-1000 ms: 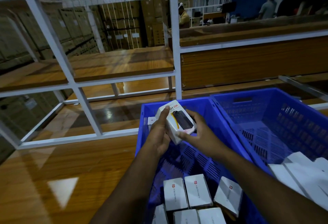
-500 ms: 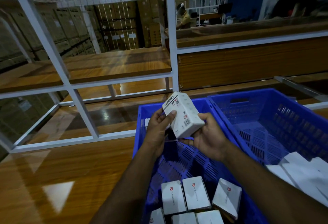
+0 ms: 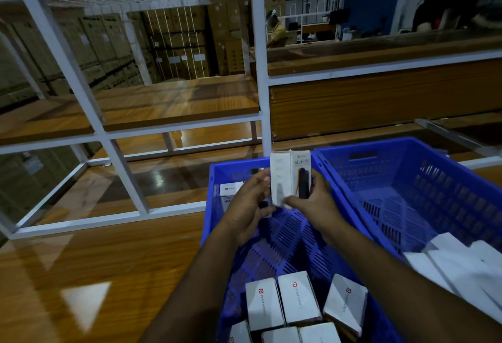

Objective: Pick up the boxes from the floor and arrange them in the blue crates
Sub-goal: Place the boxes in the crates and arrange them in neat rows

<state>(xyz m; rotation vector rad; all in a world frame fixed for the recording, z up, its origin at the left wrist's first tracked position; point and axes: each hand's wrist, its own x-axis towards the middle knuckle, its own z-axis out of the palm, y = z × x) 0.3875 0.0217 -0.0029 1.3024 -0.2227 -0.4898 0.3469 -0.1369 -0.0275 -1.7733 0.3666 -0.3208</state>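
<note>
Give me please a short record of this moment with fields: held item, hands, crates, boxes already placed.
held item: white box, upright, above the left crate
hands: left hand and right hand both grip it
crates: left crate and right crate, blue, side by side
boxes already placed: white boxes at the left crate's near end; one box at its far end

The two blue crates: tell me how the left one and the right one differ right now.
The left crate holds small white boxes standing in rows at its near end; the right crate holds flat white items lying in its near corner. Both hands, left hand and right hand, hold a box upright over the left crate; nothing hangs over the right one. Both are blue, slotted plastic, side by side.
</note>
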